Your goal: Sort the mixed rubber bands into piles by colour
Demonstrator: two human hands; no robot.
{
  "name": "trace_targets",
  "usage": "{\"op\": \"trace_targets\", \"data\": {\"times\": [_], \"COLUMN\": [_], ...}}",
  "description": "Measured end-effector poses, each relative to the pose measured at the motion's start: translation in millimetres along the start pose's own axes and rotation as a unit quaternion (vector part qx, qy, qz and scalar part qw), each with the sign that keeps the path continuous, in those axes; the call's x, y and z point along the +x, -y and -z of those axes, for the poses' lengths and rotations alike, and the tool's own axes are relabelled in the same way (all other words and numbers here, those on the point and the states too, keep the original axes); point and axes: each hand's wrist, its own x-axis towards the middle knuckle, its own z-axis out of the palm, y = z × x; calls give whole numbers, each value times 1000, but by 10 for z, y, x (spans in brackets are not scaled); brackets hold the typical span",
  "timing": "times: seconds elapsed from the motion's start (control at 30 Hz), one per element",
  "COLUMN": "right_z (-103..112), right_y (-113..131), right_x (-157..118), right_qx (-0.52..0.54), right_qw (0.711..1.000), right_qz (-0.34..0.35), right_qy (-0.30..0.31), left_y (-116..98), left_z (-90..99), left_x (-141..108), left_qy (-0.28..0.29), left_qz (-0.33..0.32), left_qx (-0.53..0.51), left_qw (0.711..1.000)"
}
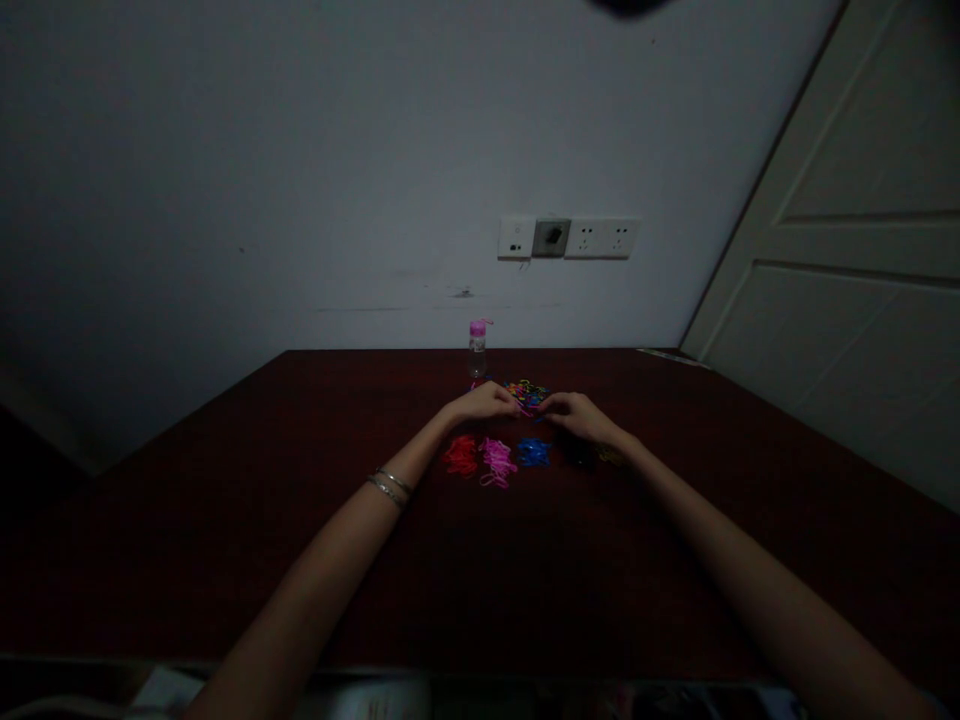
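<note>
Your bare forearms (322,585) cross the dark red-brown, wood-look table (247,420), with the loose heap of thin multicoloured bands (528,391) just beyond and between your left hand (484,401) and right hand (579,415), near both, showing no clear long axis. Both hands are narrowed, but it's impossible to tell if either holds a band; farther back stands a clear, pink-capped bottle (478,350), contents indistinct.

place: seemingly a home | panelled door (847,330) | wall sockets (592,238) | wooden table (525,580)

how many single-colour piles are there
At least 4, left to right: red pile, pink pile, blue pile, partly hidden yellow pile by right hand; shadow may hide more.
</note>
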Motion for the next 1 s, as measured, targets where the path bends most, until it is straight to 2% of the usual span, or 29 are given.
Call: {"op": "trace_targets", "data": {"times": [0.13,0.27,0.43,0.57,0.73,0.9,1.0], "right_z": [-60,-99,-92,-62,-35,-35,-7], "right_y": [23,38,51,102,259,418,435], "right_x": [-1,-10,-13,1,12,-11,-17], "right_qx": [-14,-43,-74,-24,55,89,99], "right_qw": [1000,999,996,999,998,990,988], "right_qz": [10,23,44,35,17,-6,-16], "right_qy": [2,-2,-4,11,29,108,116], "left_y": [145,268,264,261,357,411,455], "left_z": [38,31,29,41,77,127,170], "left_x": [-30,-41,-48,-34,10,3,-12], "left_qy": [-88,-122,-152,-177,-225,-268,-271], "left_qz": [45,67,89,102,101,104,92], "left_qx": [-43,-74,-85,-76,-46,-18,27], "left_qw": [994,988,981,976,968,958,958]}}
